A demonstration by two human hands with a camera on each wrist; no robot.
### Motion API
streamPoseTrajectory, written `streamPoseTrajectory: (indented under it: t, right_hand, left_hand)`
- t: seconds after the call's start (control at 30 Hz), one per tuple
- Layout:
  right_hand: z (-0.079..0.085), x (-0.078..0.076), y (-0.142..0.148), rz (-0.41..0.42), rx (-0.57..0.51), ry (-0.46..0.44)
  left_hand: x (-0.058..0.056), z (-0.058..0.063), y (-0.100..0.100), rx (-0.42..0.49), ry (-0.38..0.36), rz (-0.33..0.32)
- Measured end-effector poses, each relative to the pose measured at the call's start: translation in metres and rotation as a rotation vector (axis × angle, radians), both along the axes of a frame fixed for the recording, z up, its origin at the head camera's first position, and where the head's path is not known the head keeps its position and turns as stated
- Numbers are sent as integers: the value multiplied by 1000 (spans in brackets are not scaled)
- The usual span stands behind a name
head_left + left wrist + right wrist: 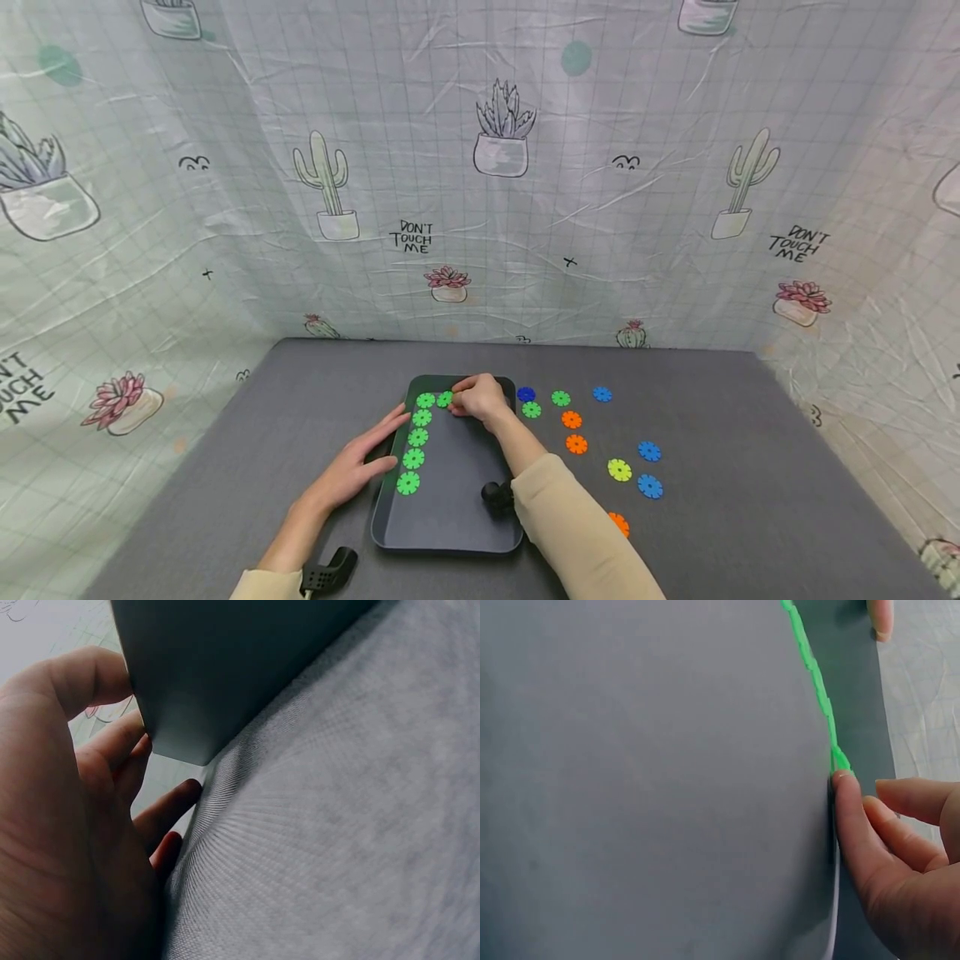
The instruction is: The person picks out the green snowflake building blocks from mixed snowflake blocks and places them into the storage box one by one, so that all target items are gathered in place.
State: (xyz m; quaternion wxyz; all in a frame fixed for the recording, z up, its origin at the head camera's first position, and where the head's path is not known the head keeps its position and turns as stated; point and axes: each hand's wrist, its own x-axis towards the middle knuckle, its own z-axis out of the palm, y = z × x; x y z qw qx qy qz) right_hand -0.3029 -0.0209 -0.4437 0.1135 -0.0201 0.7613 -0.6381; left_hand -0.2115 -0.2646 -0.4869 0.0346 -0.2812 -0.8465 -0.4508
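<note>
Dark grey table [720, 467], kinda woven-looking top. There's a dark rectangular tray [453, 521] sitting on it, and loose notched discs off to its right: two green discs [560, 398], three orange discs [577, 444], one yellow disc [619, 470], four blue discs [650, 487].

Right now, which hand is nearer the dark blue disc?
Right. The right hand is over the far end of the tray, just left of the dark blue disc; the left hand is farther off, at the tray's left side.
</note>
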Motion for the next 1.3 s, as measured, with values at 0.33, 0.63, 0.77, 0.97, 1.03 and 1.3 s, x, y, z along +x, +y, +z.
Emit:
streamPoseTrajectory:
  t: [0.33,0.63,0.77,0.97,1.03,1.3]
  right_hand:
    - [3,-1,5,15,-35,-11]
    - [7,0,14,72,-80,-18]
    - [17,1,21,96,-99,-26]
    - [35,6,34,123,-146,-41]
    - [41,8,39,134,-158,-41]
    - [57,21,57,175,-172,-7]
  left_hand:
    - [-1,-1,-1,-4,9,2]
    - [0,-1,-1,-7,10,7]
    - [0,-1,-1,-1,6,7]
    - [-1,-1,0,2,6,2]
    - [-1,-1,0,1,9,2]
    - [2,2,1,5,4,-4]
